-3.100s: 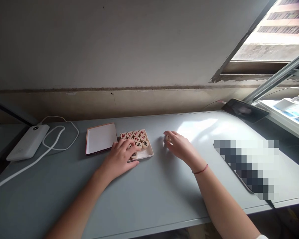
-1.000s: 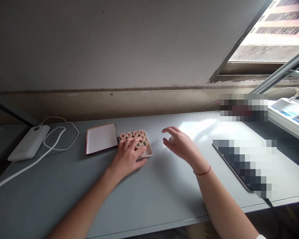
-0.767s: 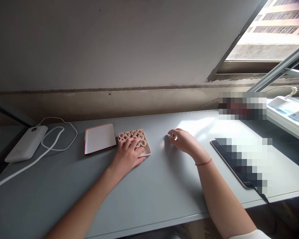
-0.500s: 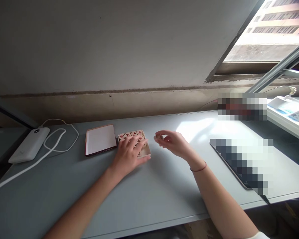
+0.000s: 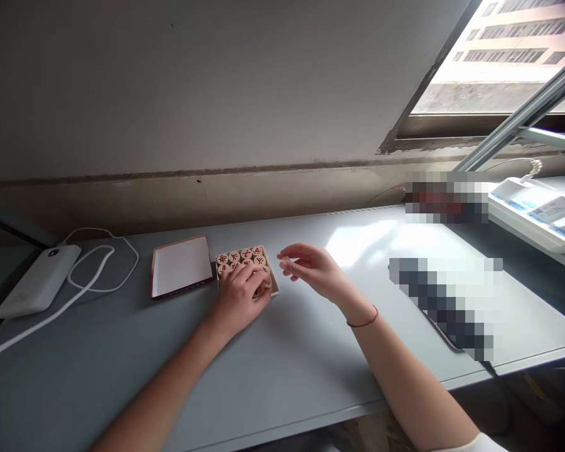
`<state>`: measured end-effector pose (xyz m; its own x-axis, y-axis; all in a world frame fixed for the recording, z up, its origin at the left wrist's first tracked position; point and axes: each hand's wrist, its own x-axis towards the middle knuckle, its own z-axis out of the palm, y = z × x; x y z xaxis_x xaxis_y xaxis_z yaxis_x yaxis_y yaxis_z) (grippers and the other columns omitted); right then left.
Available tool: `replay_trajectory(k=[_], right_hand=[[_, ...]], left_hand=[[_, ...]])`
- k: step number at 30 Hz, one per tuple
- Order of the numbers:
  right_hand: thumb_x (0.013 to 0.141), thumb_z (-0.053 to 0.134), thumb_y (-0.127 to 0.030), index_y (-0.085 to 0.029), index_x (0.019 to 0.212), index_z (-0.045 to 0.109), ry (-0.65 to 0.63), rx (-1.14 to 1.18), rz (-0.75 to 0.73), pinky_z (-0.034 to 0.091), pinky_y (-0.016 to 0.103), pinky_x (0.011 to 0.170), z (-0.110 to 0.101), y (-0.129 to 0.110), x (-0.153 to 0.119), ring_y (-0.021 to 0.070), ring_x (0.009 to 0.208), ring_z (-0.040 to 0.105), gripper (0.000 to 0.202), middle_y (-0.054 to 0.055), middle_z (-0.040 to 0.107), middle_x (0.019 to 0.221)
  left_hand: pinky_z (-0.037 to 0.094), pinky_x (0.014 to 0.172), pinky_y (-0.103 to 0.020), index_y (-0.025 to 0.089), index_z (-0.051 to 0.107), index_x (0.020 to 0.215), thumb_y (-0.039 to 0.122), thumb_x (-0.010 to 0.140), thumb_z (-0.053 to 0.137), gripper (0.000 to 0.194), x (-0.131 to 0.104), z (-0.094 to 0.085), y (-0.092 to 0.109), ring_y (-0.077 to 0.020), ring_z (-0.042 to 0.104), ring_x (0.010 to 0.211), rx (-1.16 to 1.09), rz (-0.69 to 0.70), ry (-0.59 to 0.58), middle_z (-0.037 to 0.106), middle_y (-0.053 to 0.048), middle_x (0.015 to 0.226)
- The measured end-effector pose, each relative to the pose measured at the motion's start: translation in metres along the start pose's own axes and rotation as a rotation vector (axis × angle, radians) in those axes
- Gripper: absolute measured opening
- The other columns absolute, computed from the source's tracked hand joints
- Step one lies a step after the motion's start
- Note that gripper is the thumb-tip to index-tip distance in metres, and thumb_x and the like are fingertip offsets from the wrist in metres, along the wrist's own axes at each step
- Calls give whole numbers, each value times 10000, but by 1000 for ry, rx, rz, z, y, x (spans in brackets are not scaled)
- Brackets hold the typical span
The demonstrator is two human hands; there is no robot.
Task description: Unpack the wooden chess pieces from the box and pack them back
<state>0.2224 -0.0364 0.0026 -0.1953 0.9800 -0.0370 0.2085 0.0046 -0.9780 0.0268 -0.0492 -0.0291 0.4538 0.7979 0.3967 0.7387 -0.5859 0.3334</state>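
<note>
A small open box (image 5: 275,290) of round xiangqi pieces (image 5: 234,257) with red characters sits on the grey desk. Over its front part lies my left hand (image 5: 240,292), fingers curled and thumb drawn in around a xiangqi piece (image 5: 266,284) at the box's right front corner. Just right of the box, my right hand (image 5: 313,270) is raised above the desk, pinching another xiangqi piece (image 5: 286,258) between thumb and fingertips. My left hand hides several of the boxed pieces. Left of the box rests its lid (image 5: 181,267), white inside face up.
A white power bank (image 5: 40,282) with a looped white cable (image 5: 87,285) lies at the far left. Toward the right is a flat dark device (image 5: 442,307), mostly blurred out. A white rack (image 5: 541,213) stands beyond it, and the wall runs along the desk's back edge.
My left thumb and fingers have drawn together around a piece at the box's front right corner. My right hand still holds its piece close to the box. The view has shifted slightly.
</note>
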Motion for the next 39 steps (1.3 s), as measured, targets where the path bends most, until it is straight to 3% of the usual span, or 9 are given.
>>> replay_trajectory(k=[8, 12, 17, 22, 27, 30, 33, 36, 39], right_hand=[[801, 602, -398, -206, 1002, 627, -65, -161, 36, 539, 276, 576, 4, -3, -5, 144, 694, 637, 279, 45, 663, 894], [794, 560, -273, -224, 998, 645, -95, -244, -74, 563, 276, 669, 5, -4, -9, 129, 765, 646, 226, 63, 597, 1090], [823, 562, -255, -248, 1030, 626, -198, -386, -157, 549, 271, 661, 13, -2, -14, 126, 756, 638, 216, 38, 606, 1018], [852, 559, -219, -257, 961, 642, -186, -596, -209, 502, 268, 631, 21, 2, -17, 123, 723, 616, 142, 26, 599, 974], [876, 535, -204, -232, 959, 640, -180, -715, -247, 501, 297, 669, 24, 2, -16, 136, 706, 618, 137, 52, 597, 1017], [887, 523, -215, -224, 988, 620, -167, -744, -261, 500, 295, 653, 25, 2, -15, 140, 708, 623, 140, 60, 593, 1040], [898, 515, -250, -225, 1029, 593, -140, -717, -282, 493, 276, 621, 25, 2, -14, 136, 710, 626, 155, 59, 595, 1045], [910, 496, -273, -225, 1093, 567, -84, -698, -316, 485, 263, 595, 24, 2, -13, 131, 705, 625, 202, 64, 600, 1055], [915, 480, -270, -219, 1109, 564, -51, -699, -348, 467, 251, 557, 24, 3, -12, 123, 681, 617, 217, 65, 609, 1036]], left_hand=[[352, 781, -351, 221, 637, 789, 240, 843, 601, 67, -2, 1, -1, -187, 591, 896, 72, 57, 29, 701, -1, 946], [372, 804, -367, 228, 667, 810, 307, 843, 603, 107, -4, -1, -3, -210, 562, 933, 108, 89, 26, 675, -32, 992], [379, 848, -409, 238, 640, 956, 419, 760, 686, 271, -6, -7, -9, -266, 520, 1041, 164, 103, -33, 617, -75, 1132], [369, 898, -433, 231, 608, 965, 441, 721, 725, 343, -6, -6, -18, -283, 502, 1100, 191, 64, -66, 589, -88, 1160], [360, 903, -420, 229, 600, 959, 460, 750, 699, 327, -5, -1, -24, -277, 504, 1106, 209, 83, -33, 596, -89, 1155], [360, 901, -415, 223, 594, 962, 551, 742, 670, 403, -2, -4, -28, -284, 503, 1104, 207, 90, -2, 597, -96, 1164], [387, 862, -386, 205, 573, 1030, 582, 826, 540, 431, 1, -13, -36, -271, 533, 1040, 204, -31, 109, 612, -108, 1130], [416, 731, -323, 178, 580, 960, 474, 917, 404, 347, 3, -26, -50, -231, 590, 852, 244, -351, 211, 645, -83, 902], [392, 614, -285, 194, 599, 876, 487, 872, 455, 327, 1, -35, -66, -222, 613, 767, 268, -604, 24, 657, -56, 826]])
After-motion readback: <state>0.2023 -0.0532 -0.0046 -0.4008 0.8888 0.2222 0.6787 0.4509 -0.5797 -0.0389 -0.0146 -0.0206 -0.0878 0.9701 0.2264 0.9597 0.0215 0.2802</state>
